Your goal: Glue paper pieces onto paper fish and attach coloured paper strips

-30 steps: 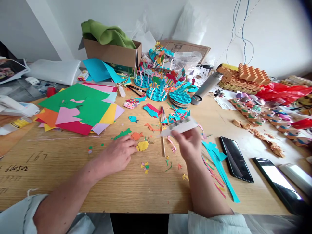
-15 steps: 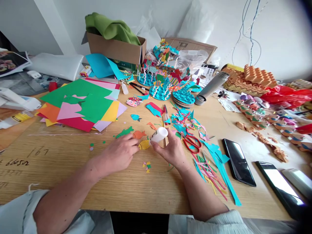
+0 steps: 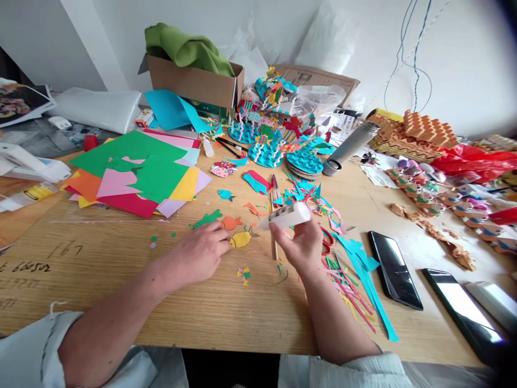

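Observation:
My right hand (image 3: 302,245) is wrapped round a small white glue bottle (image 3: 291,215), tipped nearly level above the table with its nozzle pointing left. Below and left of the nozzle lies a yellow paper fish (image 3: 241,240) with drawn lines. My left hand (image 3: 204,250) rests on the table, its fingers stretched towards the yellow fish and its fingertips at the fish's left end. An orange paper fish (image 3: 231,222) and a green paper fish (image 3: 207,218) lie just beyond those fingers. Further back is a blue paper fish (image 3: 225,194).
Red-handled scissors (image 3: 326,241) lie partly hidden behind my right hand, among paper scraps (image 3: 347,285). A stack of coloured paper (image 3: 161,167) is at the left. Phones (image 3: 395,268) lie at the right. Blue fish decorations (image 3: 266,151) and a steel flask (image 3: 351,148) stand behind.
My right hand has moved right with the glue bottle, away from the yellow fish, and the bottle has tipped flatter. My left hand has stayed nearly still.

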Demonstrator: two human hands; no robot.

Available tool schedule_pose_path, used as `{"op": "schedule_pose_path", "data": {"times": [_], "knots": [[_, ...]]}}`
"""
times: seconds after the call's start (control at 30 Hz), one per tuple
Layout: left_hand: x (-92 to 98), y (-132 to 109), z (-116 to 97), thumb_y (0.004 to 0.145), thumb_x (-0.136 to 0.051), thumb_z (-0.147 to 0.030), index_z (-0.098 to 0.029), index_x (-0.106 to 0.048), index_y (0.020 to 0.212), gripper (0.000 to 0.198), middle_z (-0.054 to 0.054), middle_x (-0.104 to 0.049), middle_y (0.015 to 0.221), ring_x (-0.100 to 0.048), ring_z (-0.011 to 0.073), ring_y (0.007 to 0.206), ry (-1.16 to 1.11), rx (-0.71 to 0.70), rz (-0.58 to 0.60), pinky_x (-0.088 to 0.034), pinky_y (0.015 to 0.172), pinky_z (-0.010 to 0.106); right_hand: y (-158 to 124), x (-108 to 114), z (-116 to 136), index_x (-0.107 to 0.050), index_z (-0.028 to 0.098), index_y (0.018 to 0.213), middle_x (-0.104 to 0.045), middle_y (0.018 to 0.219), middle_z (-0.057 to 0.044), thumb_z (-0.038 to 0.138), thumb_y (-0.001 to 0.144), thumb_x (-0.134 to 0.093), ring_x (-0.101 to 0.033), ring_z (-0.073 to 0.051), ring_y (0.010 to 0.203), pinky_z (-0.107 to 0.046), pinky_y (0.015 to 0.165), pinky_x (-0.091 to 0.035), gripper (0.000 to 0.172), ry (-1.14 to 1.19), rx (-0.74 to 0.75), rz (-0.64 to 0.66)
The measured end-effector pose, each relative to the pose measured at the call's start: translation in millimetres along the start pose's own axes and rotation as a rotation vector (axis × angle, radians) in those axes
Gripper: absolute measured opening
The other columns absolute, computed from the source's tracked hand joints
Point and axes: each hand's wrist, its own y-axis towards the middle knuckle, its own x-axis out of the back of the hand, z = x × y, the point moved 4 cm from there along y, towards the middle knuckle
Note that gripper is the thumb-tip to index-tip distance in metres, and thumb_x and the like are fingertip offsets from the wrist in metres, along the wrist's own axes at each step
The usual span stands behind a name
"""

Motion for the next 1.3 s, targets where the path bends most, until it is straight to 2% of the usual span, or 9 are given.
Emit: {"op": "schedule_pose_path", "data": {"times": [0.13, 0.27, 0.37, 0.53, 0.77, 0.87, 1.0, 1.17, 1.3], "knots": [[-0.3, -1, 2, 0.077, -0.053, 0.000, -0.022, -0.071, 0.098, 0.035, 0.004, -0.069, 0.112, -0.056, 0.0212, 0.110, -0.011, 0.024, -0.015, -0.044, 0.107, 0.041, 14, 24, -7, -0.055, 0.023, 0.097, -0.066, 0.088, -0.002, 0.035, 0.071, -0.078, -0.066, -0.020, 0.084, -0.037, 0.078, -0.054, 0.036, 0.291, -0.056, -0.312], [4.2, -1, 2, 0.077, -0.050, 0.004, -0.021, -0.072, 0.097, 0.039, 0.004, -0.071, 0.108, -0.057, 0.0207, 0.108, -0.046, 0.015, -0.039, -0.047, 0.104, 0.040, 26, 46, -4, -0.057, 0.024, 0.096, -0.066, 0.088, 0.000, 0.030, 0.069, -0.076, -0.067, -0.017, 0.084, -0.033, 0.078, -0.054, 0.034, 0.479, -0.061, -0.465], [4.4, -1, 4, 0.075, -0.048, 0.005, -0.020, -0.073, 0.096, 0.041, 0.005, -0.071, 0.108, -0.059, 0.0205, 0.105, -0.069, 0.008, -0.070, -0.051, 0.098, 0.039, 26, 61, 2, -0.057, 0.024, 0.094, -0.067, 0.086, 0.000, 0.031, 0.071, -0.072, -0.067, -0.017, 0.082, -0.029, 0.070, -0.054, 0.028, 0.545, -0.119, -0.512], [-4.0, -2, 15, 0.072, -0.043, 0.003, -0.022, -0.073, 0.093, 0.045, 0.005, -0.072, 0.105, -0.060, 0.0203, 0.102, -0.106, -0.025, -0.154, -0.055, 0.090, 0.037, 11, 87, 11, -0.058, 0.021, 0.087, -0.070, 0.088, -0.005, 0.030, 0.072, -0.070, -0.066, -0.017, 0.075, -0.029, 0.061, -0.053, 0.021, 0.592, -0.151, -0.490], [-1.0, -3, 20, 0.075, -0.039, 0.003, -0.021, -0.069, 0.091, 0.042, 0.005, -0.070, 0.103, -0.060, 0.0199, 0.100, -0.137, -0.072, -0.313, -0.055, 0.088, 0.035, -35, 125, 5, -0.056, 0.024, 0.094, -0.072, 0.091, -0.002, 0.030, 0.068, -0.076, -0.071, -0.020, 0.079, -0.041, 0.077, -0.060, 0.033, 0.661, -0.287, -0.534], [8.8, -1, 18, 0.078, -0.040, 0.003, -0.021, -0.067, 0.093, 0.039, 0.005, -0.069, 0.103, -0.060, 0.0199, 0.100, -0.138, -0.086, -0.378, -0.055, 0.087, 0.035, -56, 121, 9, -0.052, 0.025, 0.096, -0.073, 0.090, -0.002, 0.028, 0.067, -0.081, -0.073, -0.022, 0.081, -0.044, 0.085, -0.058, 0.041, 0.567, -0.361, -0.490], [18.9, 0, 15, 0.079, -0.044, 0.003, -0.023, -0.066, 0.097, 0.039, 0.004, -0.069, 0.100, -0.061, 0.0200, 0.096, -0.171, -0.101, -0.463, -0.055, 0.085, 0.036, -72, 94, 9, -0.050, 0.023, 0.095, -0.072, 0.093, -0.005, 0.035, 0.068, -0.081, -0.073, -0.025, 0.084, -0.042, 0.079, -0.057, 0.043, 0.263, -0.431, -0.425], [20.5, 2, 15, 0.083, -0.045, 0.001, -0.022, -0.064, 0.103, 0.036, 0.006, -0.069, 0.103, -0.060, 0.0213, 0.096, -0.265, -0.042, -0.527, -0.054, 0.086, 0.039, -67, 65, -1, -0.054, 0.021, 0.092, -0.067, 0.092, -0.006, 0.042, 0.071, -0.074, -0.065, -0.022, 0.075, -0.035, 0.064, -0.052, 0.036, -0.251, -0.372, -0.404], [26.7, -2, 16, 0.084, -0.047, 0.002, -0.019, -0.063, 0.105, 0.034, 0.008, -0.068, 0.104, -0.060, 0.0211, 0.096, -0.293, -0.051, -0.593, -0.052, 0.085, 0.038, -64, 55, -11, -0.056, 0.021, 0.097, -0.066, 0.090, -0.005, 0.045, 0.076, -0.068, -0.060, -0.021, 0.074, -0.034, 0.066, -0.049, 0.034, -0.497, -0.375, -0.358]]}}
